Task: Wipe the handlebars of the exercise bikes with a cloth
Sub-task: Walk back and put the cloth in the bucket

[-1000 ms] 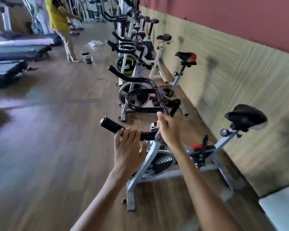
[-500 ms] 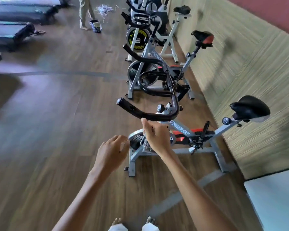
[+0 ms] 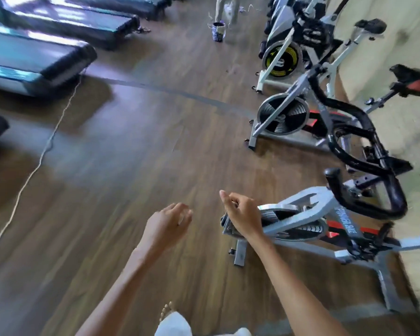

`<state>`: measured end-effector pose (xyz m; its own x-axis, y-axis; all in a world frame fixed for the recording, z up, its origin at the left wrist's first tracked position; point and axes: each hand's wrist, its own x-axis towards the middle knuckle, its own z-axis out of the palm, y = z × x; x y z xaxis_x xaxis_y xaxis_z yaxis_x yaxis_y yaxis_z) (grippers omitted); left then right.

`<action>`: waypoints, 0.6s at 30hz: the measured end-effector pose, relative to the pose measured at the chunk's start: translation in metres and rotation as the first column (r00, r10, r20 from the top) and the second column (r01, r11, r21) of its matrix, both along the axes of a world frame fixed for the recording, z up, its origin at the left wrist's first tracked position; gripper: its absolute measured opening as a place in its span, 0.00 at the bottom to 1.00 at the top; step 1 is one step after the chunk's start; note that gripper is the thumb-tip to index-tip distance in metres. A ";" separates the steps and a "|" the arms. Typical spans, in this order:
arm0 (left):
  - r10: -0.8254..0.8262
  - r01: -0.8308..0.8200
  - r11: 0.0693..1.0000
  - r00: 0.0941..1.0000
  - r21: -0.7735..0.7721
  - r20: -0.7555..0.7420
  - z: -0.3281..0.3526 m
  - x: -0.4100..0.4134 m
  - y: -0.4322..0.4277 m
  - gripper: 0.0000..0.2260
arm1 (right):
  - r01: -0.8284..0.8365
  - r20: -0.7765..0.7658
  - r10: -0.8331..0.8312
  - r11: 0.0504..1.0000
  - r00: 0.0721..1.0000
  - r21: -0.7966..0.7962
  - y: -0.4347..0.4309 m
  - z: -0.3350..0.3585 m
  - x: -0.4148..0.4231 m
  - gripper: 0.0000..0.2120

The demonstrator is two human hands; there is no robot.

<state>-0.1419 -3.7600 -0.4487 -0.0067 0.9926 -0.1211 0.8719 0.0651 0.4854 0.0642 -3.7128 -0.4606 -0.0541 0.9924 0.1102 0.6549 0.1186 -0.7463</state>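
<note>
The nearest exercise bike [image 3: 308,212] stands at the lower right, grey with red trim. Its black handlebar [image 3: 395,197] curves up at the right, well away from both hands. My left hand [image 3: 167,224] hangs over the floor with loosely curled fingers and holds nothing. My right hand [image 3: 243,214] is in front of the bike's flywheel, fingers curled in, touching nothing that I can see. No cloth shows in either hand. A second bike's black handlebar [image 3: 349,132] lies just behind.
More bikes [image 3: 281,57] line the wall [image 3: 398,40] on the right. Treadmills [image 3: 34,57] fill the upper left, with a white cable [image 3: 34,166] running across the wood floor. A small bucket [image 3: 218,31] and a person's legs [image 3: 224,8] are far ahead.
Both hands have left the nearest handlebar and dropped lower. The view has swung down and left, so the bikes now sit at the right edge.
</note>
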 end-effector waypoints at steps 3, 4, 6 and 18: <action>0.019 -0.020 0.999 1.000 -0.034 -0.010 0.001 -0.052 0.019 0.15 | -0.001 -0.015 0.001 1.000 1.000 -0.025 0.024 -0.008 -0.045 0.33; 0.022 -0.022 0.999 1.000 -0.041 -0.017 0.001 -0.067 0.028 0.15 | 0.004 -0.012 -0.005 0.999 1.000 -0.034 0.033 -0.009 -0.057 0.35; 0.026 -0.027 0.998 0.999 -0.055 -0.022 -0.001 -0.093 0.048 0.13 | 0.016 0.012 -0.015 0.999 1.000 -0.044 0.053 -0.010 -0.080 0.35; -0.020 0.018 0.999 0.999 -0.045 -0.039 -0.016 -0.165 0.302 0.12 | 0.085 0.084 -0.076 0.991 0.994 -0.102 0.310 -0.027 -0.147 0.28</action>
<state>-0.3070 -3.4577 -0.4645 0.0062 0.9863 -0.1648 0.8917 0.0691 0.4474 -0.0827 -3.4023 -0.4875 0.0220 0.9998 0.0030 0.7167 -0.0137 -0.6972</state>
